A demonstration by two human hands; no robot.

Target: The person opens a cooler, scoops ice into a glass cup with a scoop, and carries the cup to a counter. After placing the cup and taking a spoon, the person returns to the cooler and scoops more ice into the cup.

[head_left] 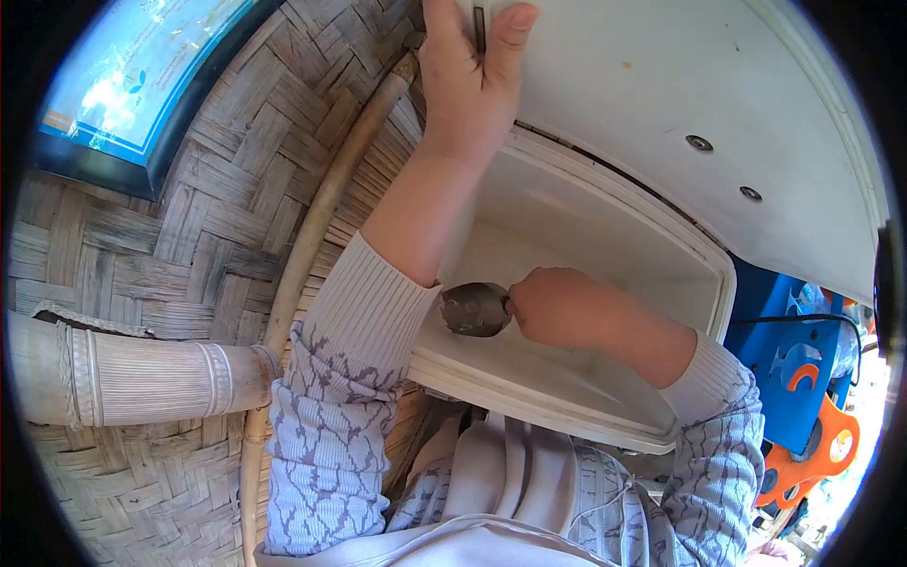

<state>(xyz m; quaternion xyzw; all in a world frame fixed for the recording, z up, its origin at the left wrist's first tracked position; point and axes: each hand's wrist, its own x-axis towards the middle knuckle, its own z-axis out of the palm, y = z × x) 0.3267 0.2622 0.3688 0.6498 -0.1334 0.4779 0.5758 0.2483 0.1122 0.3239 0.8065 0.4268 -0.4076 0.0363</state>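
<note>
My right hand (564,307) is closed around the handle of a grey metal scoop (477,309). The scoop's rounded bowl points left, over the inside of a white cooler box (605,416), with some pale residue near its tip. The box's white lid (642,85) stands raised on its hinge. At the top edge of the view, my left hand (472,76) holds the lid, its thumb against the inner face; the other fingertips are cut off. Pale walls show inside the box, but my forearm and right hand hide part of the inside.
A woven bamboo wall (227,217) with a bamboo pole (326,208) stands close on the left. A framed blue poster (132,94) hangs there. At right are a blue panel (784,359) and an orange part (812,454).
</note>
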